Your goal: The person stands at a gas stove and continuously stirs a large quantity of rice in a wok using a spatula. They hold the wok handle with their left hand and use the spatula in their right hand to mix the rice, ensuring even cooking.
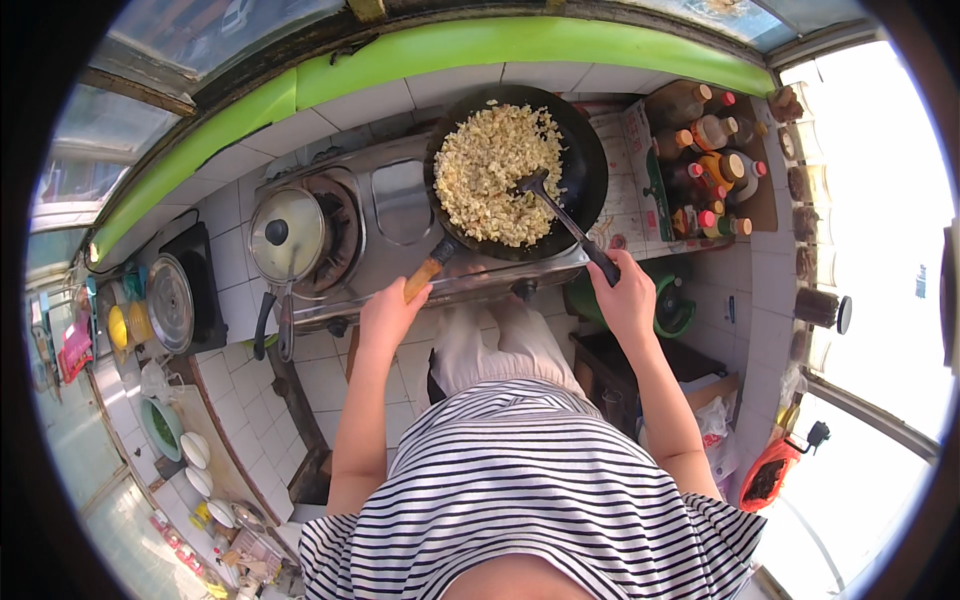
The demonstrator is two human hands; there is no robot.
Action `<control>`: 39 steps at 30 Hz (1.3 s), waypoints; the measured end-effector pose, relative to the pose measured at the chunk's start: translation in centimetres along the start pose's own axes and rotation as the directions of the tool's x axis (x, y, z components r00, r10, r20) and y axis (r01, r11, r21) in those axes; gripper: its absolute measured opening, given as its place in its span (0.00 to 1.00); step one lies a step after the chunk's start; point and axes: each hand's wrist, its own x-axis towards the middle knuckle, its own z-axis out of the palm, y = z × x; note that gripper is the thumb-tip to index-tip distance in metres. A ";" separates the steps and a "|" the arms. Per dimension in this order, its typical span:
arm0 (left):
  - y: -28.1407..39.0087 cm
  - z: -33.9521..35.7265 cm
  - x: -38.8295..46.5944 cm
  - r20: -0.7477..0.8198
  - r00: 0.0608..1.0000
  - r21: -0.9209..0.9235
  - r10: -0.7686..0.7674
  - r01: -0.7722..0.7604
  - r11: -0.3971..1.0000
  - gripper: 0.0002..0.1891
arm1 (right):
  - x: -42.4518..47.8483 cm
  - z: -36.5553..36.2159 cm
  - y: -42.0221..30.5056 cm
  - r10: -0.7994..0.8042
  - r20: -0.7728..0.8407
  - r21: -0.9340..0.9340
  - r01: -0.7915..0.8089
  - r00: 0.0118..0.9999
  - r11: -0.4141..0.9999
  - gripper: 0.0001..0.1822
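Observation:
A dark wok [589,172] sits on the right side of a metal gas stove [405,202]. Fried rice [487,169], or a similar grainy food, covers the wok's left and middle, while its right wall shows bare. My left hand [392,315] is closed around the wok's wooden handle [422,279]. With my right hand [624,292] I grip the black handle of a spatula [566,217]. The spatula's blade rests in the food near the wok's middle, partly covered by grains.
At left on the stove, a glass-lidded pan [287,232] sits partly over the left burner [337,225]. A cardboard box [637,150] of sauce bottles [712,169] stands right of the wok. Farther left are a black appliance [202,285] with a round metal lid [170,302] and several white bowls [196,450].

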 end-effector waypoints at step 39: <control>-0.1 0.1 0.0 0.009 1.000 -0.001 -0.003 0.003 1.000 0.27 | 2.2 -1.2 -0.1 -0.006 0.170 -0.044 0.014 0.985 0.999 0.17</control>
